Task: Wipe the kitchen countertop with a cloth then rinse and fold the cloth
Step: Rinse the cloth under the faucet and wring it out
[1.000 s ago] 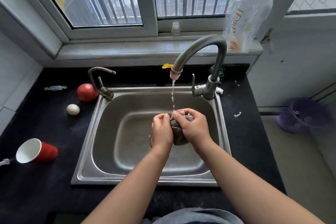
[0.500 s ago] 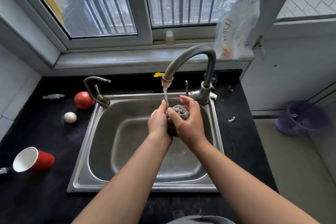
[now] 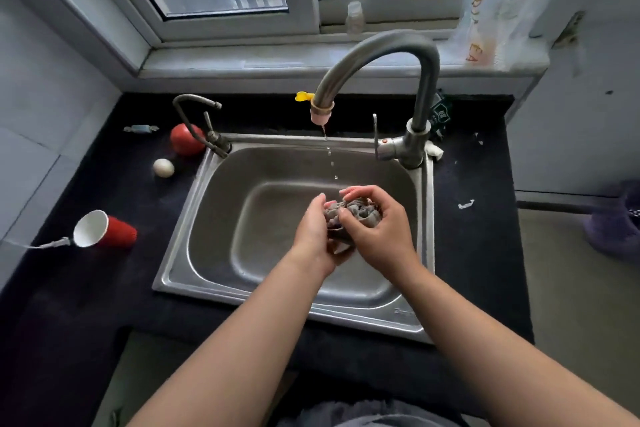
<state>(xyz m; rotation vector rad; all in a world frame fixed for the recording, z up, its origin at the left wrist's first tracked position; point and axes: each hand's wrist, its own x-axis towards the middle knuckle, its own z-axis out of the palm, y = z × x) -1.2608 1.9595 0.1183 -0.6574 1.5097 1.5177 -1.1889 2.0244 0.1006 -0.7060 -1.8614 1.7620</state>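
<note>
A grey cloth (image 3: 353, 213), wet and bunched into a ball, is squeezed between both hands over the steel sink (image 3: 221, 218). My left hand (image 3: 311, 236) grips it from the left, my right hand (image 3: 381, 232) wraps over it from the right. The curved tap (image 3: 377, 55) stands above and behind them; only separate drops fall from its pink spout (image 3: 321, 114). The black countertop (image 3: 104, 288) surrounds the sink.
On the counter to the left are a tomato (image 3: 186, 139), an egg (image 3: 163, 167), a tipped red cup (image 3: 104, 229) and a small second tap (image 3: 204, 121). A plastic bag (image 3: 502, 3) hangs at the window sill. A purple basket (image 3: 613, 229) sits on the floor at right.
The tap's stream has shrunk to drops. Both hands with the cloth have come down and away from the spout, lower in the sink.
</note>
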